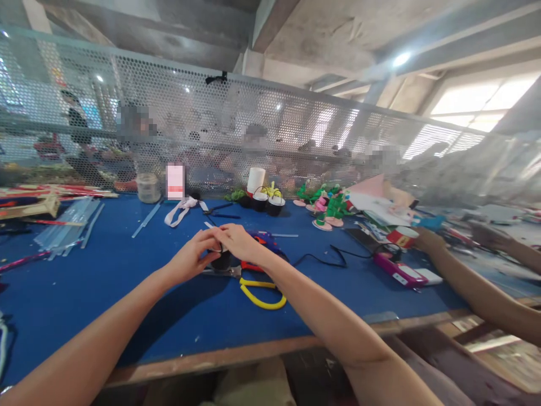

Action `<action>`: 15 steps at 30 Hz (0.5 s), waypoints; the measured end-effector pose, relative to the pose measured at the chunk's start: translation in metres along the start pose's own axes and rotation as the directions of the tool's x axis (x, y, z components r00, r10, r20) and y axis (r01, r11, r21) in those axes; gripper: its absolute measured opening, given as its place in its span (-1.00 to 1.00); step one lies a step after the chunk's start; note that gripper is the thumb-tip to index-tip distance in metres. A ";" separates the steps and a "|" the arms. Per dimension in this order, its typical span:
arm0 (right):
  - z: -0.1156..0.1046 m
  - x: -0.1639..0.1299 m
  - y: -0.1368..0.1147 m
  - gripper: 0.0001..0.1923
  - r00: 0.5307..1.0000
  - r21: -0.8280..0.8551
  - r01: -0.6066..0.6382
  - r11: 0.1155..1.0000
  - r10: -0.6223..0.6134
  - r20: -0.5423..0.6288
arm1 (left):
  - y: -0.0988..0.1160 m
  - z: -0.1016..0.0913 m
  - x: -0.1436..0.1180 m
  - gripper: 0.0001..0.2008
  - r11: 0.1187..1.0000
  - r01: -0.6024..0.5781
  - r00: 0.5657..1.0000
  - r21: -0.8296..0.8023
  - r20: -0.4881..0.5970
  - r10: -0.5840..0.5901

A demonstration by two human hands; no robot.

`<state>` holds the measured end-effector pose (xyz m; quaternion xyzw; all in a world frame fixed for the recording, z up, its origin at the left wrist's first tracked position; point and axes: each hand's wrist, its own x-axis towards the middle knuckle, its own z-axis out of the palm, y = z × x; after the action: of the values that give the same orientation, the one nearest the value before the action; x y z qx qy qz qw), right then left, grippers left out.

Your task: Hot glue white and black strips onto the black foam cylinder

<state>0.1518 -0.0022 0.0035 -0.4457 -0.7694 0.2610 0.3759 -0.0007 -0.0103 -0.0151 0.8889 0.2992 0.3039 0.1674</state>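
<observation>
At the middle of the blue table, my left hand [192,259] and my right hand [239,243] meet around a small black pot [222,261]. The left fingers close on its side and rim; the right hand comes over its top, and its fingertips are partly hidden. A thin white strip sticks up near the fingers. Just in front of the pot lies a cutting tool with yellow handles [266,305], its metal end close under the pot. Beside my right wrist is a red and blue tool [261,243], partly covered by the forearm.
Two small black-and-white pots [275,204] with wire handles stand at the back, near a white roll [256,179]. Green cactus-like figures [333,206] are to their right. Clear glue sticks [70,225] lie left. A co-worker's arm [469,276] reaches in beside a magenta box [399,272].
</observation>
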 end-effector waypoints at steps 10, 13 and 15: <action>-0.013 -0.014 0.012 -0.86 0.972 0.479 -0.050 0.876 0.152 -0.177 | -0.009 -0.004 0.002 -0.74 0.855 0.245 0.959 -0.457 -0.016 -0.284; -0.013 -0.019 0.016 -0.83 0.960 0.576 -0.055 0.816 0.202 -0.195 | -0.007 -0.006 0.003 -0.72 0.756 0.280 0.950 -0.592 0.056 -0.308; -0.012 -0.021 0.018 -0.81 0.951 0.634 -0.076 0.770 0.247 -0.186 | -0.005 -0.007 0.003 -0.73 0.722 0.282 0.950 -0.632 0.080 -0.301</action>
<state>0.1772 -0.0119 -0.0106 -0.3927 -0.5434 0.4701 0.5740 -0.0056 -0.0040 -0.0106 0.7167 0.3167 0.3695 0.4996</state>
